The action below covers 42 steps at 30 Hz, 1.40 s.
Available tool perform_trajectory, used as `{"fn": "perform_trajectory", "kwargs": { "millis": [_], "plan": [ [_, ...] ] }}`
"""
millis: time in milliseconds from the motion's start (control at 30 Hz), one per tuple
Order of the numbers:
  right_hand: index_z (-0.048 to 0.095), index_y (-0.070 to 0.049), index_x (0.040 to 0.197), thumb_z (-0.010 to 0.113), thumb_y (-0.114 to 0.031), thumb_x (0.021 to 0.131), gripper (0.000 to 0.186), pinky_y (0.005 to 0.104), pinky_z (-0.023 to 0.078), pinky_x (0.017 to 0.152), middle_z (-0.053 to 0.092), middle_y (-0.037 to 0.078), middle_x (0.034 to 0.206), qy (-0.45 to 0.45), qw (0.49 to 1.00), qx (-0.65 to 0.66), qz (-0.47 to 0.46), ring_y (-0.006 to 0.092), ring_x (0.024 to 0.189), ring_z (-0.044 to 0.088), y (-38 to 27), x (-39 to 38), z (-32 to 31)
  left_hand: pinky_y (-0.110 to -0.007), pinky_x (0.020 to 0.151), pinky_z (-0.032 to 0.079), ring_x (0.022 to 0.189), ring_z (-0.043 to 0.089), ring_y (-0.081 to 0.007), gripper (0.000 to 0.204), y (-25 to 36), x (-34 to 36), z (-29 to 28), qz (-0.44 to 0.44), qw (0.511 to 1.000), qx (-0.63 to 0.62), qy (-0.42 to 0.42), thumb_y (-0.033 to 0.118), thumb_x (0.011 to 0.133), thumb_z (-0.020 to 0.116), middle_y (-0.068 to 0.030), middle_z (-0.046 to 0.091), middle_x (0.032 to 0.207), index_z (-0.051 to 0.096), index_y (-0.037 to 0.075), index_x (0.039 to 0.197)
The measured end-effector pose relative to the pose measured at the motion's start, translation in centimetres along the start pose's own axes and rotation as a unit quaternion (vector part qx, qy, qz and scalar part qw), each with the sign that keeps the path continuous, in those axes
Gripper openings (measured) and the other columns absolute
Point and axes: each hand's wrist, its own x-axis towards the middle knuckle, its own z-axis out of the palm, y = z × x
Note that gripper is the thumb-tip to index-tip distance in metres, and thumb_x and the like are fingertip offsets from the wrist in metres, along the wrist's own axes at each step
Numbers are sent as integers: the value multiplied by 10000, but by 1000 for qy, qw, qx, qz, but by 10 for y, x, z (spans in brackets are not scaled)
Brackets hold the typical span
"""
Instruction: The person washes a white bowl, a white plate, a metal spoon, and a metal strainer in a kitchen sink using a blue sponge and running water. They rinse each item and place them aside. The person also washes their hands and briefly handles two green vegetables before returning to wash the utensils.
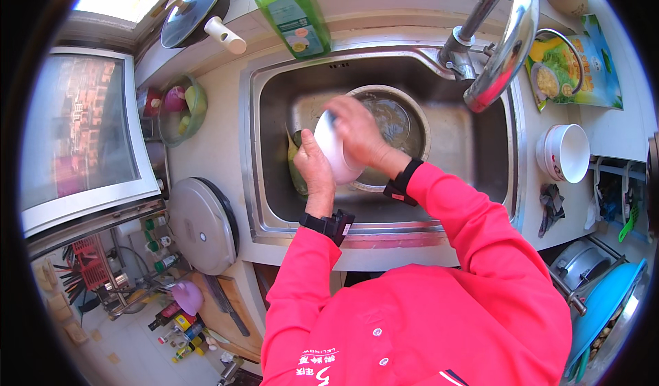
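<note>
Over the steel sink (473, 173), my left hand (312, 159) grips a tilted white bowl (338, 159) from the left, thumb upright along it. My right hand (360, 125) lies against the bowl's upper part, its fingers smeared by motion, so whether they hold anything else is unclear. Behind the bowl, a round metal basin (424, 139) with water in it stands in the sink. Green and yellowish vegetables (297, 172) show at the sink's left, partly hidden by my left hand and the bowl.
A curved faucet (515, 43) overhangs the back right. Green bottle (292, 19) and lidded pan (185, 15) stand behind. Vegetable bowl (192, 115), round lids (195, 225) and knife (230, 303) are left; food packet (594, 67), white bowls (570, 153) and blue basin (604, 303) are right.
</note>
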Motion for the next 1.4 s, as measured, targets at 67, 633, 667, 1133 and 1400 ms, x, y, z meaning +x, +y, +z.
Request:
{"fn": "perform_trajectory", "kwargs": {
  "millis": [67,633,667,1133,1400],
  "plan": [
    [556,-122,1116,537,-233,751,382,449,314,991,529,76,1149,-83,969,-140,-185,251,1153,443,-15,-2,0,-312,619,437,679,501,-121,616,-2,3,2,27,999,-42,6,509,928,420,-56,594,738,615,-68,839],
    [547,-30,1102,465,-358,936,377,348,501,808,622,87,1050,149,557,664,477,189,917,610,44,-22,10,-300,753,472,850,594,-186,600,27,-8,-2,36,992,-120,-28,492,945,376,-119,609,991,548,-73,1052],
    [584,-25,1030,480,-333,935,338,326,498,789,634,99,1007,141,603,633,465,184,890,612,47,-15,4,-305,778,475,892,594,-196,580,31,-3,-9,16,989,-119,-87,474,946,389,-126,601,1027,532,-70,1086],
    [579,-65,1145,423,-294,896,373,387,360,979,575,148,1127,-298,949,101,-6,315,1099,494,-5,51,-21,-314,790,499,911,607,-198,456,23,9,-17,-99,965,-182,-162,370,941,476,-124,611,1032,538,-49,1113],
    [386,35,1317,368,-281,938,495,313,244,1068,382,183,1368,-55,924,323,199,256,1286,338,27,-17,-24,-404,967,424,1130,519,-296,572,14,27,-20,-173,926,-332,-58,446,975,262,-159,532,1235,446,-24,1242]
  ]
}}
